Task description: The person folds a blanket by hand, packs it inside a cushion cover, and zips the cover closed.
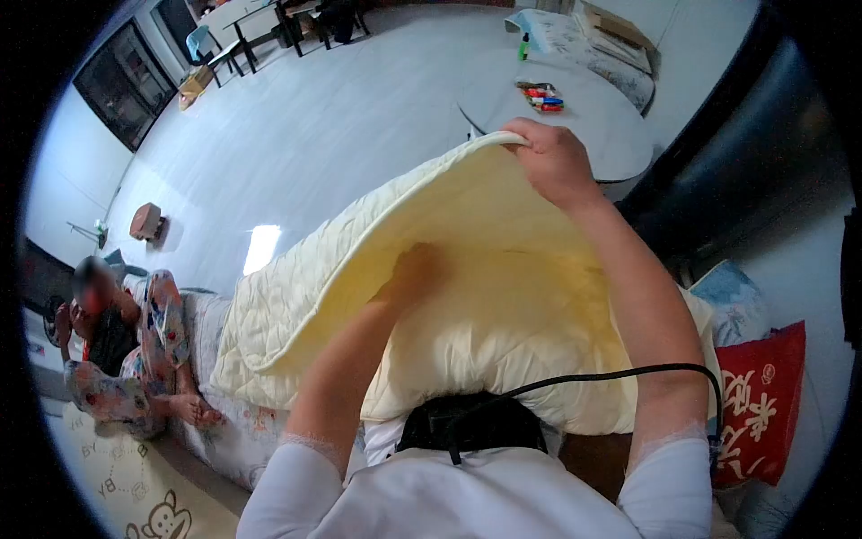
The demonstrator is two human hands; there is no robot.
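Observation:
A quilted cream-yellow pad [296,269] lies across the seat in front of me, its far side lifted and folded open. My right hand [555,162] is closed on its raised edge, at the top. Lower and to the left, my left hand [420,271] is inside the fold against the pad's inner surface. That hand is blurred, and its fingers cannot be made out. The pad's near part bulges close to my body, beside a black item [467,422] at my waist with a black cable [620,373] running off to the right.
Another person [112,332] sits at the left on a patterned seat cover [242,431]. A red cushion [768,404] is at the right. Beyond the pad stands a round white table [602,135] with coloured items [541,97] and a green bottle [523,47]. A brown stool [146,222] stands on the floor.

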